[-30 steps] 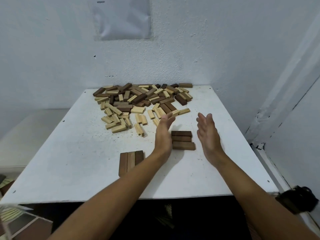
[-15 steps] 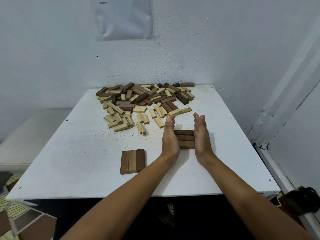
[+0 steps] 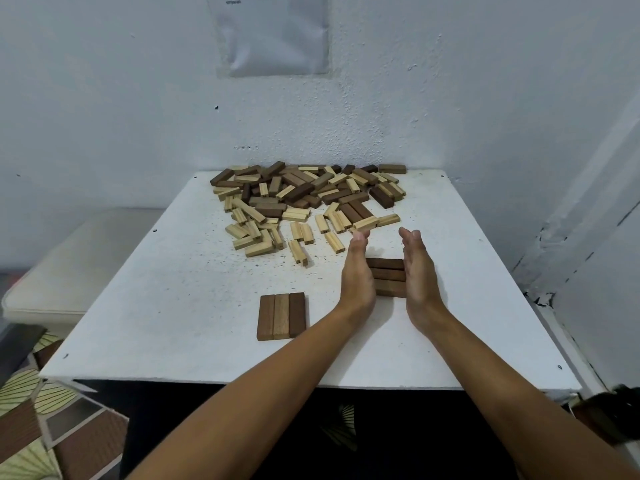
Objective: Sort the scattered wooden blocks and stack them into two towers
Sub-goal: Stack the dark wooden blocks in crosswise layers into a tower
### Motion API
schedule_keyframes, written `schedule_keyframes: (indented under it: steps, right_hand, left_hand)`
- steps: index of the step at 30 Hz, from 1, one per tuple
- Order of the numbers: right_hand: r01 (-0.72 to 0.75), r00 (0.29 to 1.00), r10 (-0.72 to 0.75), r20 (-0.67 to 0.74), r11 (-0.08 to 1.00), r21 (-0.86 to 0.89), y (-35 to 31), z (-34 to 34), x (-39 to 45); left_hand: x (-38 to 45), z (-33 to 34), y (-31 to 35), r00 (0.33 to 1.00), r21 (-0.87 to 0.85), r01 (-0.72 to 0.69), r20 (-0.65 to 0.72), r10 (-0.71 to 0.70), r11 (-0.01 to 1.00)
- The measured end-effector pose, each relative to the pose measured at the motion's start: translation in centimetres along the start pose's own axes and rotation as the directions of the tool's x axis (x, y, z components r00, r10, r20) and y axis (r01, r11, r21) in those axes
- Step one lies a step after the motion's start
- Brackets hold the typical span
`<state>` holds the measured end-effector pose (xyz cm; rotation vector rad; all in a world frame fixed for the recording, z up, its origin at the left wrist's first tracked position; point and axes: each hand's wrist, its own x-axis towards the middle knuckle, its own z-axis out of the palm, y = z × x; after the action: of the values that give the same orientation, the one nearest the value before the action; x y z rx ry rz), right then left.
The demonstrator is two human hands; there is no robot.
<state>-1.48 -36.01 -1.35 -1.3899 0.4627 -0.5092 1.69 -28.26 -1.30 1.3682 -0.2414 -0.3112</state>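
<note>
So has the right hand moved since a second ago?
Yes. The right hand closed leftward onto the row of three dark blocks, whose right ends it now presses.

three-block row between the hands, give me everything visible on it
The row between the hands is three dark brown wooden blocks lying flat on the white table, long sides together, lengths running left to right. Grain shows faintly; the far block looks slightly darker. The left hand and right hand, fingers straight and palms facing inward, press against the row's two ends, hiding them. Nothing is stacked on it. It sits right of the other three-block row and nearer than the scattered pile, apart from both.
</note>
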Motion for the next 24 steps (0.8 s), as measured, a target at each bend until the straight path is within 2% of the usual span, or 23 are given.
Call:
schedule_keyframes:
  steps: [14,17,19,21,23,24]
  right_hand:
    - [-0.009,0.999,0.012,-0.033,0.996,0.093,-0.4,-0.2,-0.4]
    - [-0.024,1.000,0.025,-0.010,0.995,0.094,-0.7,-0.8,-0.1]
    - [0.007,1.000,-0.007,0.029,1.000,0.002,-1.1,-1.8,0.1]
    - [0.078,0.991,-0.054,0.124,0.978,-0.194,-1.6,-3.4,0.7]
    - [0.168,0.955,-0.057,0.290,0.912,-0.374,-1.9,-5.3,1.3]
    - [0.217,0.926,-0.027,0.376,0.854,-0.473,-2.1,-6.2,1.5]
  left_hand:
    - [-0.1,-0.3,0.2,1.000,-0.066,0.027,0.012,-0.026,0.997]
    - [-0.1,-0.7,0.6,1.000,-0.022,0.005,0.007,-0.005,1.000]
    - [0.0,-1.3,1.5,0.999,0.096,-0.037,-0.003,0.038,0.995]
    - [0.3,-2.3,2.5,0.992,0.264,-0.125,0.029,0.121,0.956]
    - [1.3,-3.7,3.5,0.973,0.463,-0.221,0.167,0.161,0.858]
    - [1.8,-4.3,3.9,0.954,0.555,-0.268,0.269,0.134,0.787]
